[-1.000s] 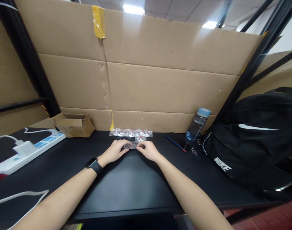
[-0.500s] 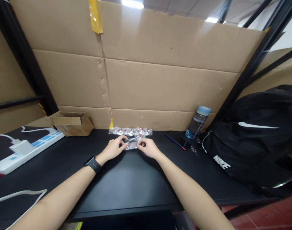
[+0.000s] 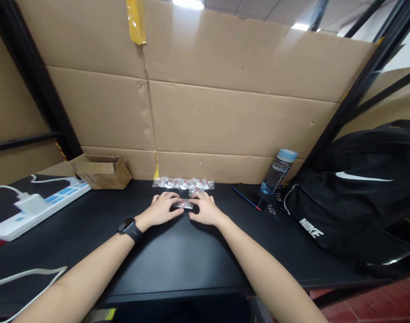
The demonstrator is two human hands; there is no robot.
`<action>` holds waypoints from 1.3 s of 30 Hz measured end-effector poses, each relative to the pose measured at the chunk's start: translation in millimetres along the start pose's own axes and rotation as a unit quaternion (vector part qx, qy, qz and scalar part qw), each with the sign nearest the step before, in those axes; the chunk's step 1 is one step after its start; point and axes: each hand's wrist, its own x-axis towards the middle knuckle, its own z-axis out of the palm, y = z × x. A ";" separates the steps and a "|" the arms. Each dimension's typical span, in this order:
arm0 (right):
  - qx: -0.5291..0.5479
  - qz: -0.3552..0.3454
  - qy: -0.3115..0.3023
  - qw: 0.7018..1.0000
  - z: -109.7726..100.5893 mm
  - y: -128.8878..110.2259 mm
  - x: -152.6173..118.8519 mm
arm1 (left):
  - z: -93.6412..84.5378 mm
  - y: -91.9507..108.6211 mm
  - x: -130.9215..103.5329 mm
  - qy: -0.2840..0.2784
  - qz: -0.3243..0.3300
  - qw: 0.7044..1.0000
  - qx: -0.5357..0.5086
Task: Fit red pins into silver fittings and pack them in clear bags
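A small clear plastic packet (image 3: 183,204) with something silvery and a bit of red inside lies on the black table between my hands. My left hand (image 3: 162,209), with a dark smartwatch (image 3: 130,229) on the wrist, lies palm down at the packet's left end, fingers stretched and spread. At the right end, my right hand (image 3: 205,209) rests the same way with its fingers apart. Both seem to touch the packet's ends. Just beyond my fingers is a row of similar clear packets (image 3: 184,184) with round silvery items and red spots. Another packet (image 3: 194,193) is partly hidden by my right fingers.
An open cardboard box (image 3: 103,172) and a white power strip (image 3: 39,215) stand on the left. To the right are a phone (image 3: 247,198), keys (image 3: 272,211), a water bottle (image 3: 278,172) and a black backpack (image 3: 353,193). A cardboard wall (image 3: 225,121) closes the back.
My fingers have gone from pinching the packet's two ends to lying flat and spread over them. The packet between them looks lower and flatter. The surrounding things stay put.
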 end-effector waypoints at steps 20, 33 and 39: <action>0.434 0.060 0.044 0.898 -5.0 2.2 3.3 | -13.5 0.8 8.2 0.106 -0.067 0.943 -0.308; 0.459 0.099 0.067 0.880 -5.5 -5.2 6.2 | -13.0 -3.6 8.1 0.024 -0.064 0.931 -0.360; 0.366 0.086 0.030 0.926 -3.4 -3.3 3.8 | -12.1 -9.3 4.3 -0.025 -0.057 0.953 -0.296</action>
